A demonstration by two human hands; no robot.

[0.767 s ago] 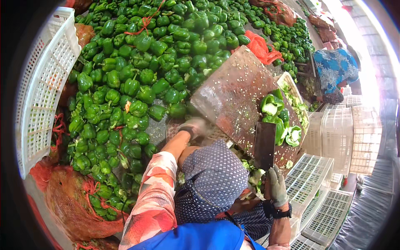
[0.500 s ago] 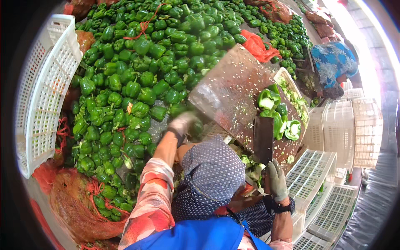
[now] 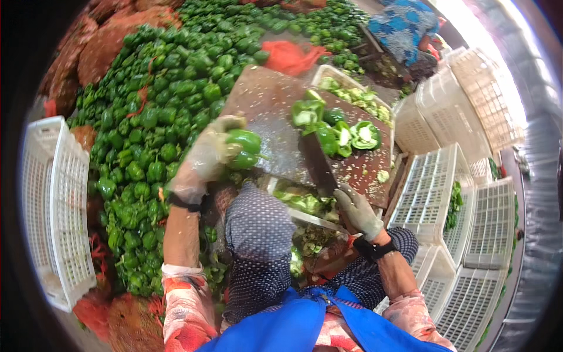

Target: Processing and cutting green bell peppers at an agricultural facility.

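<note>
Head view: left hand (image 3: 211,151) pinching a pepper (image 3: 244,149), right hand (image 3: 359,212) curled round the knife (image 3: 318,167); keep fingertips off its edge!

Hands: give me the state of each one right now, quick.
Left hand: closed on a green pepper.
Right hand: closed on the handle of the cleaver.

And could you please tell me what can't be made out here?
All in the head view:
Left hand's grip: blurred, so its exact contact with the green pepper is unclear.
Cleaver: near end partly hidden by the right hand's grip.
Pepper pile: lower layers hidden by peppers on top.
Co-worker in blue: cut off by the upper edge.
</note>
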